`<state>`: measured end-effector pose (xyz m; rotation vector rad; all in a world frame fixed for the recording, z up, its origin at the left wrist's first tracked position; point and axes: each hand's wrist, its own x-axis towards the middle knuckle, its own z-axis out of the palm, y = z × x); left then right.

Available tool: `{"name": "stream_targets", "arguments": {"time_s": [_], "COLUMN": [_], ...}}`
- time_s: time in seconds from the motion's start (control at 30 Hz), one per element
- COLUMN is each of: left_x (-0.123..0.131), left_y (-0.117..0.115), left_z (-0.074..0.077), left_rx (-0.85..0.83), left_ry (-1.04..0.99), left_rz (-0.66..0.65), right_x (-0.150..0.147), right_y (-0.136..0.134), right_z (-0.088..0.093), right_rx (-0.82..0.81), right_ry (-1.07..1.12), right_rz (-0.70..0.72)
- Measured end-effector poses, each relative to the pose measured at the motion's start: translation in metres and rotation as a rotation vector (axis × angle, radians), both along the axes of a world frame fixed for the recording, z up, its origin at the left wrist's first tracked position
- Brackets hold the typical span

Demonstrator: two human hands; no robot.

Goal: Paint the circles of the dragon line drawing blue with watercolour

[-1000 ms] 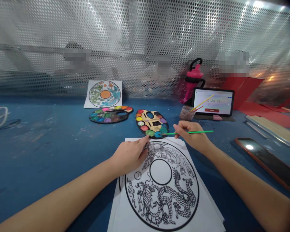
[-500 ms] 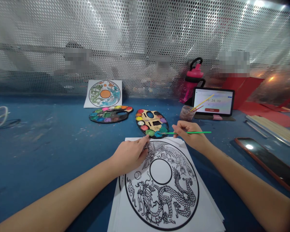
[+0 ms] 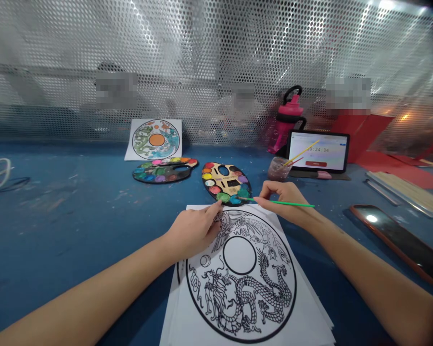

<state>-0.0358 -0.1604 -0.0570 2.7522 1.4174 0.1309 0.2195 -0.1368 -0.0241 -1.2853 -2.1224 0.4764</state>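
Two bare hands work over a white paper sheet (image 3: 240, 254) printed with a black dragon-and-phoenix circle, none of it painted. The left hand (image 3: 193, 230), fingers pressed together, rests on its near-left part. The right hand (image 3: 283, 204) pinches a slim green paintbrush (image 3: 277, 202), tip at an oval watercolour palette (image 3: 225, 184); a coloured copy (image 3: 156, 140) lies farther left.

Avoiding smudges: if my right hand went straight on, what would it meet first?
The green-handled brush in the right hand leads, and its tip would likely meet the blue paint on the oval palette first; depth is hard to judge here.
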Motion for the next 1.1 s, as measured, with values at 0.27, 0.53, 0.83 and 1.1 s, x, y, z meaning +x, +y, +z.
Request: {"name": "stream_targets", "arguments": {"time_s": [0.27,0.53,0.83,1.1], "left_x": [-0.001,0.0,0.0,-0.001], "left_y": [0.0,0.0,0.0,-0.001], "left_z": [0.0,-0.002,0.002,-0.001], "left_rx": [-0.004,-0.006,-0.007,-0.002], "left_ry": [0.005,-0.005,0.015,-0.011], "left_rz": [-0.001,-0.001,0.005,-0.006], "right_x": [0.001,0.006,-0.002,-0.001], "right_y": [0.002,0.003,0.002,0.002], "right_z": [-0.001,0.006,0.001,-0.001], "right_rx": [-0.024,-0.157,-0.083,0.01], "right_ry": [0.058,0.0,-0.022,-0.052], "right_rz": [-0.013,0.077,0.05,-0.019]}}
